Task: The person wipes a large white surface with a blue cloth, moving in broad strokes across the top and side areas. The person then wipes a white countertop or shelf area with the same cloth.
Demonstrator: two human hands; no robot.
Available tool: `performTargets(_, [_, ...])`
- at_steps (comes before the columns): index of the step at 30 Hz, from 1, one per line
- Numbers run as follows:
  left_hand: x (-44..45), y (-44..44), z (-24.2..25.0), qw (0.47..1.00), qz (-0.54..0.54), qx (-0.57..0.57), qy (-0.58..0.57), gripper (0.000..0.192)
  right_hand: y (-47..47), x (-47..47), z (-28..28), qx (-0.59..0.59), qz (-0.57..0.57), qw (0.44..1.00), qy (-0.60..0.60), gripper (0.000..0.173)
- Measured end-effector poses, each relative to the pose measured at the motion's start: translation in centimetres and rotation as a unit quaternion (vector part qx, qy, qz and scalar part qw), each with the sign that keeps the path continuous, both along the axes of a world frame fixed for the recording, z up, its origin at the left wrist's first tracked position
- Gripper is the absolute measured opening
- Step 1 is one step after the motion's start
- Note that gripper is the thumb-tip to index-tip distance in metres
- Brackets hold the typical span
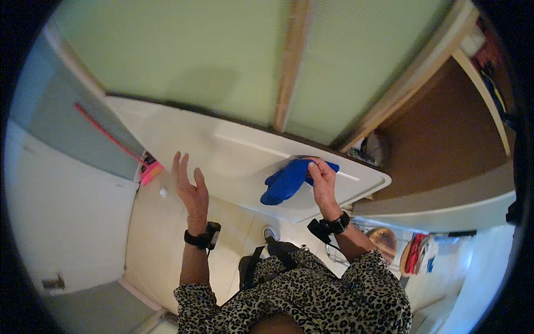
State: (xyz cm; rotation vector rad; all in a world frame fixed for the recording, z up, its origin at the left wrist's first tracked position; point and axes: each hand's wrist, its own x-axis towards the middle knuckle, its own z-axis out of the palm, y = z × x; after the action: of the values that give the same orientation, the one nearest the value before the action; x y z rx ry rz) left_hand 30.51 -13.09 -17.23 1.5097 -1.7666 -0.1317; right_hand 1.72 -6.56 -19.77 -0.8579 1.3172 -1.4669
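My right hand (323,179) grips a bunched blue cloth (288,181) between thumb and fingers. The cloth hangs over a white panel-like surface (246,167) with a raised border and a rounded corner at its right end. Whether the cloth touches that surface, I cannot tell. My left hand (190,188) is raised near the surface's left part, its fingers apart and nothing in it. Each wrist wears a black strap with a small device.
Green ribbed panels (187,50) with a wooden strip (292,62) stand behind the white surface. A pink broom (152,172) with a red handle leans at the left, near a white scrap (163,192) on the tiled floor (154,234). A brown panel (442,112) stands at the right.
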Motion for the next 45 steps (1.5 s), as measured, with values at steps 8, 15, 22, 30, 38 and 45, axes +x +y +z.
performTargets(8, [0.6,-2.4,1.7,0.977,0.013,-0.115,-0.178,0.034,3.0,-5.9,-0.7,0.024,-0.071,0.994,0.081,0.020])
performTargets(15, [3.8,-0.9,-0.1,0.963,0.021,-0.107,-0.246,0.029,1.5,-8.9,-4.0,0.020,-0.219,0.975,0.028,0.018])
performTargets(22, [-3.7,-2.1,-1.6,0.972,-0.041,-0.125,-0.195,0.032,-1.0,-3.0,-5.6,0.031,-0.200,0.976,0.078,0.017])
performTargets(30, [-9.7,-3.1,-2.2,0.958,-0.074,-0.168,-0.219,0.032,-2.8,2.2,-4.5,-0.067,0.004,0.992,0.105,0.016])
performTargets(38, [-9.5,-4.4,-3.2,0.951,-0.057,-0.222,-0.206,0.035,-1.1,-9.6,-9.5,0.037,-0.240,0.970,0.024,0.017])
performTargets(45, [-6.2,-4.4,-2.9,0.952,0.036,-0.233,-0.194,0.039,-0.5,-18.1,-8.8,-0.007,-0.402,0.907,0.124,0.019])
